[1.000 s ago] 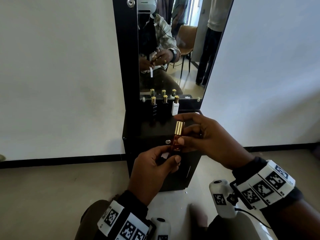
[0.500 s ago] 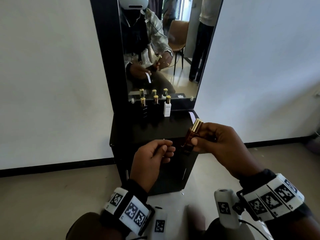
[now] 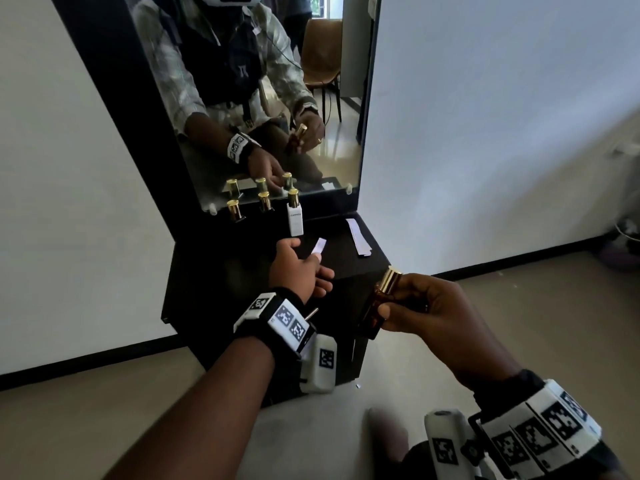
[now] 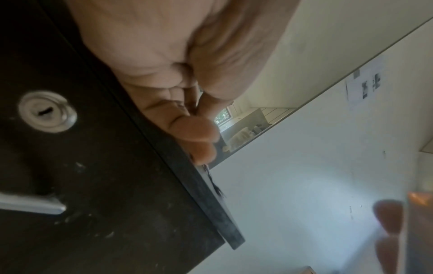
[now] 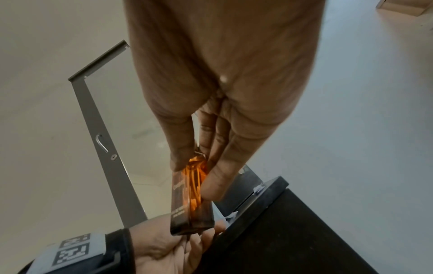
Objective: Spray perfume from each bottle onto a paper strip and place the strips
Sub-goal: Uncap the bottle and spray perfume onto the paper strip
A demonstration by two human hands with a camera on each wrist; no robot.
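My right hand (image 3: pixel 412 306) grips an amber perfume bottle (image 3: pixel 375 306) with a gold cap, tilted, off the cabinet's front right corner; the same amber bottle (image 5: pixel 191 196) shows between thumb and fingers in the right wrist view. My left hand (image 3: pixel 301 268) pinches a white paper strip (image 3: pixel 319 245) over the black cabinet top (image 3: pixel 221 271). In the left wrist view the left hand (image 4: pixel 201 118) shows curled fingers; the strip is hidden there. A white bottle (image 3: pixel 295 218) and two dark gold-capped bottles (image 3: pixel 235 210) stand by the mirror. More paper strips (image 3: pixel 358 236) lie at the right.
A tall black-framed mirror (image 3: pixel 277 98) rises behind the cabinet and reflects me and a brown chair. White walls flank it. The cabinet door has a keyhole (image 4: pixel 46 113) and a metal handle (image 4: pixel 32 204). Beige floor lies around.
My left hand has reached forward over the cabinet top with the strip. My right hand has drawn the amber bottle to the right and lower. The camera view has tilted down and nearer.
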